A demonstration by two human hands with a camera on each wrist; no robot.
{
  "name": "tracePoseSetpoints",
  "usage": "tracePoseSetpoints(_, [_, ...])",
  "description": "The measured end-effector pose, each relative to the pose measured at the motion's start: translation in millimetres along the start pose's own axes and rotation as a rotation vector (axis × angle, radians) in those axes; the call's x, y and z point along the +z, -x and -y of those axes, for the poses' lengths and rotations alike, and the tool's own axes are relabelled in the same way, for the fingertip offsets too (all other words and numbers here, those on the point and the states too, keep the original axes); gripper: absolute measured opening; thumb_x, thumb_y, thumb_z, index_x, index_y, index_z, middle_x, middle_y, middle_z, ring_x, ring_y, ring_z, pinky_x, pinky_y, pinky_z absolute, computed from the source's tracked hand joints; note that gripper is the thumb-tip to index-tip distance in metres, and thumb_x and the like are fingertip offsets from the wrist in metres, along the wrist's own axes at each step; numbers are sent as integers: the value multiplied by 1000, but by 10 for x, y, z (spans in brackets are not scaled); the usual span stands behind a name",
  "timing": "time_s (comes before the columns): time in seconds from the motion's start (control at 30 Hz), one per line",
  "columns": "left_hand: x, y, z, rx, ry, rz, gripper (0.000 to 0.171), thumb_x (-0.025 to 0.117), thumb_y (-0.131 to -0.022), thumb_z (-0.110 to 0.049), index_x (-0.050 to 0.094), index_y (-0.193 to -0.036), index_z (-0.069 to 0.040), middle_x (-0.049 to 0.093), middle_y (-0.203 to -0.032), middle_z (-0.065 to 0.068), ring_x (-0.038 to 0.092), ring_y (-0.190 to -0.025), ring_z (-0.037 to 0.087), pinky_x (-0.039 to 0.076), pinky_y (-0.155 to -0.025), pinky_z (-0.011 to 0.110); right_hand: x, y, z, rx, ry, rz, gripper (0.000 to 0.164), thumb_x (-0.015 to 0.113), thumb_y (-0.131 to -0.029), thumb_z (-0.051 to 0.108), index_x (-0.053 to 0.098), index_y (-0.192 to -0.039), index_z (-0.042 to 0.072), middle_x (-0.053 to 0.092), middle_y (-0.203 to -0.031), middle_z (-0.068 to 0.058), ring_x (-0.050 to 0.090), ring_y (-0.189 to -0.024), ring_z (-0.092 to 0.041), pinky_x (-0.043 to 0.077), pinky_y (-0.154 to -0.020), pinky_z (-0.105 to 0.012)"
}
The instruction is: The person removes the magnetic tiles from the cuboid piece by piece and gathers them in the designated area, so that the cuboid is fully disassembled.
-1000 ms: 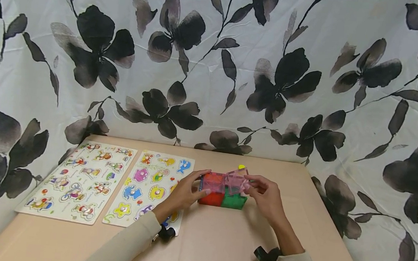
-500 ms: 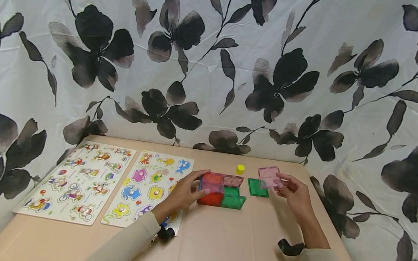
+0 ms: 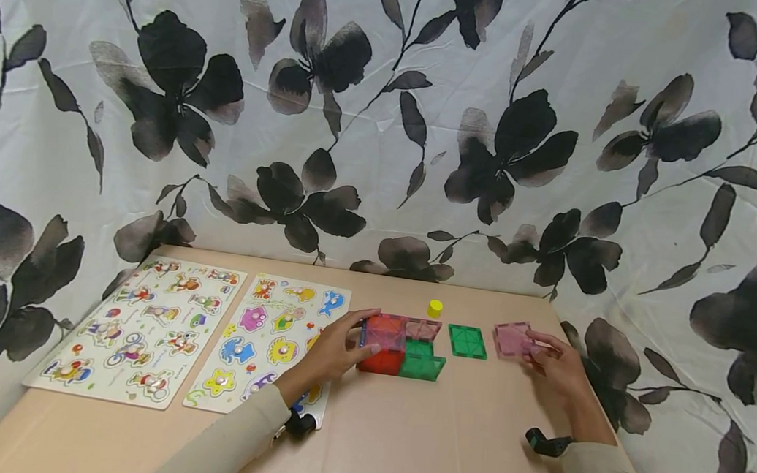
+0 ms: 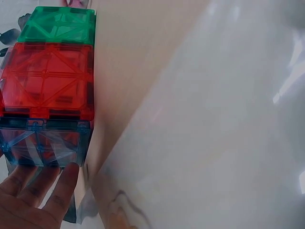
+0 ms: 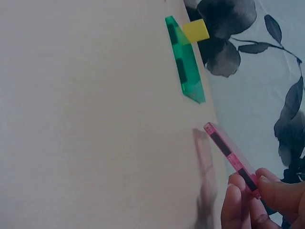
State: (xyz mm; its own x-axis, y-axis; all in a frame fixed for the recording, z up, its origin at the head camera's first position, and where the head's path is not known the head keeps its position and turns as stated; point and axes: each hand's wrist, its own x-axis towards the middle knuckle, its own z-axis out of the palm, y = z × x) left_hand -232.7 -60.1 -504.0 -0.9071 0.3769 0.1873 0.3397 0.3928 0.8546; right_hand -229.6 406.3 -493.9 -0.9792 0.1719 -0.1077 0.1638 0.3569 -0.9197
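A box built of magnetic tiles (image 3: 381, 360) stands mid-table, with red and green sides, pink tiles at the top and back, and a blue end tile (image 4: 43, 143). My left hand (image 3: 336, 348) holds its left end, thumb toward the front and fingers at the end and back. Its green section has an open top. My right hand (image 3: 557, 366) pinches a pink magnetic tile (image 3: 512, 340) by one edge. In the right wrist view, the pink tile (image 5: 232, 160) is tilted above the table, its shadow below. A green magnetic tile (image 3: 467, 342) lies flat between the box and my right hand.
A small yellow cylinder (image 3: 436, 309) sits behind the box. Two picture puzzle boards, a larger one (image 3: 96, 352) and a narrower one (image 3: 264, 360), lie at the left. A floral cloth (image 3: 406, 224) hangs along the table's back edge.
My right hand has carried the pink tile away from the box to the right, past the green tile, and lowered it. That green tile has come into full view. My left hand has stayed put.
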Motion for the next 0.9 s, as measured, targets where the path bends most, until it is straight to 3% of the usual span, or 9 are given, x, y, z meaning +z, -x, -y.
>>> tracePoseSetpoints(0.1, [2, 0, 11, 9, -2, 1, 68, 78, -99, -28, 47, -160, -30, 49, -163, 4, 53, -143, 29, 59, -106, 47, -26, -22, -11, 47, -40, 31, 46, 52, -110, 3, 48, -156, -3, 76, -110, 0, 75, -90, -12, 64, -83, -24])
tracePoseSetpoints(0.27, [-3, 0, 11, 8, -7, 8, 69, 77, -99, -28, 46, -161, -31, 48, -164, 4, 53, -143, 29, 58, -107, 48, -49, -53, -31, 95, -3, 42, 46, 50, -112, 5, 46, -157, -1, 74, -107, -4, 74, -90, -14, 65, -83, -25])
tracePoseSetpoints(0.4, [-6, 5, 1, -4, -9, 6, 68, 77, -99, -27, 47, -160, -33, 48, -163, 2, 53, -143, 28, 58, -108, 47, -45, -60, -48, 98, 116, -4, 44, 52, -112, 11, 50, -154, 1, 73, -117, -17, 72, -94, -17, 63, -80, -23])
tracePoseSetpoints(0.53, [-1, 6, 3, -12, -5, 4, 69, 78, -99, -27, 47, -160, -33, 48, -163, 1, 52, -144, 26, 57, -109, 47, -42, -13, -62, 67, 288, -56, 42, 56, -111, 18, 56, -151, 3, 62, -141, -30, 71, -107, -33, 63, -81, -28])
tracePoseSetpoints(0.7, [3, 1, 11, -14, -2, 3, 69, 78, -98, -26, 47, -160, -34, 49, -163, 0, 53, -143, 25, 58, -107, 46, 20, 151, 48, -82, 430, -91, 41, 61, -109, 20, 61, -147, 6, 62, -145, -30, 67, -121, -47, 64, -83, -33])
tracePoseSetpoints(0.9, [-6, 4, 3, -32, 13, 5, 69, 79, -98, -24, 47, -157, -42, 49, -162, -2, 52, -145, 24, 58, -108, 43, 320, 372, 294, -324, 444, -70, 37, 70, -104, 22, 68, -140, 13, 73, -134, -15, 69, -116, -32, 54, -83, -12])
